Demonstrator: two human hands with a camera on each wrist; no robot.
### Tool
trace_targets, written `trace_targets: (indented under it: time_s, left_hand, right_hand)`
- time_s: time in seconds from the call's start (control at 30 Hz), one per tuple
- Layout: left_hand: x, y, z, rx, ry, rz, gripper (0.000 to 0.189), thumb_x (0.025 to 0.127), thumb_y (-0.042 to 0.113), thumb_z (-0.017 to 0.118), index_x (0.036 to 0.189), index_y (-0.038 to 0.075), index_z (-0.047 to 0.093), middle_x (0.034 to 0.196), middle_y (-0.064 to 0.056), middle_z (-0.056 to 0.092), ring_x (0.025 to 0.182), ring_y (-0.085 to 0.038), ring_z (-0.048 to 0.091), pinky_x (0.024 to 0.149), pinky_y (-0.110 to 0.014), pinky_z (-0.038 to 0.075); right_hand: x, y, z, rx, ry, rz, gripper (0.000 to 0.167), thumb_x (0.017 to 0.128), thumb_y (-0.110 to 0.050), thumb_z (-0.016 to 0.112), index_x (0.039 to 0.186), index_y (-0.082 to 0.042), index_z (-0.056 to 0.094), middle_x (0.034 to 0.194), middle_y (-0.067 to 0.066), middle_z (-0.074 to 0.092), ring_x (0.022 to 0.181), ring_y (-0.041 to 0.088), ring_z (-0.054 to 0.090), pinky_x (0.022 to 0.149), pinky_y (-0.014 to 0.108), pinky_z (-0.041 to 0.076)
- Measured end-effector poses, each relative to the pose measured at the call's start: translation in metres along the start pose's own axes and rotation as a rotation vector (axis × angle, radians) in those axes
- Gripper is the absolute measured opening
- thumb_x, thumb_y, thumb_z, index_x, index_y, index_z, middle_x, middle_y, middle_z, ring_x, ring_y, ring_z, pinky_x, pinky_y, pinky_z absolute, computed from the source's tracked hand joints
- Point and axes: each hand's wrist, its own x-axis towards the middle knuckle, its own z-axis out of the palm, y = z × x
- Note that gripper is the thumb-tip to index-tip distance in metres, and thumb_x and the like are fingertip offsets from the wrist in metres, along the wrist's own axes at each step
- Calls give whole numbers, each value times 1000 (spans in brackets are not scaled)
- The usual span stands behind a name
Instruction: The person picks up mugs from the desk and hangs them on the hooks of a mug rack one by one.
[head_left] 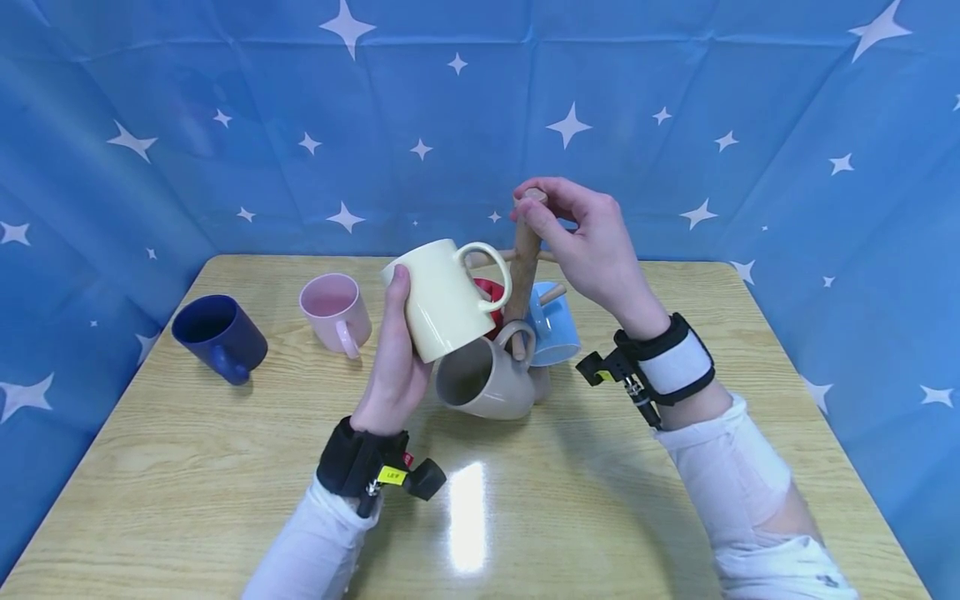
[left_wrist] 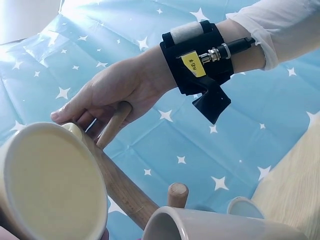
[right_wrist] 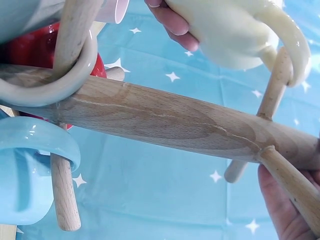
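My left hand (head_left: 397, 358) holds a pale yellow mug (head_left: 450, 300), thumb along its side, fingers mostly hidden behind it. The mug is tilted, its handle toward a wooden mug tree (head_left: 523, 275). In the right wrist view, the tip of an upper peg (right_wrist: 274, 90) shows at the opening of the mug's handle (right_wrist: 292, 40). With thumb and fingers, my right hand (head_left: 592, 242) grips the top of the tree's post. Lower pegs carry a grey-beige mug (head_left: 495, 383) and a light blue mug (head_left: 557, 329); a red mug (head_left: 491, 292) is partly hidden behind the post.
On the left of the wooden table (head_left: 247, 467) stand a dark blue mug (head_left: 219, 333) and a pink mug (head_left: 336, 312), both upright. A blue cloth with white stars (head_left: 420, 100) hangs behind the table and along its sides.
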Motion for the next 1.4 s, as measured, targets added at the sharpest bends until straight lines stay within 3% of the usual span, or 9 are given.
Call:
trace_targets:
  time_s: [0.27,1.13,1.4]
  left_hand:
    - [1,-1,0,2,-1,-43,58,102,71,40,141,28,50,123,9,64,110,-9,65,95,-26,52]
    - [3,-6,2,28,-31,-63,54,108,61,33,147,26,43,130,6,54,123,-14,51,114,-34,33]
    - [3,-7,1,32,-52,-114,61,106,63,35,154,25,39,137,2,52,128,-18,50,115,-39,33]
  right_hand:
    - [0,-1,0,-2,4,6,27,109,-20,58,124,-1,71,112,16,77,111,23,73,87,19,51]
    - [-1,0,1,-3,14,6,27,108,-20,60,124,-2,71,115,16,77,113,23,74,88,18,53]
    - [-2,1,1,-2,19,3,27,108,-20,60,124,-2,71,114,16,78,111,23,74,86,18,53]
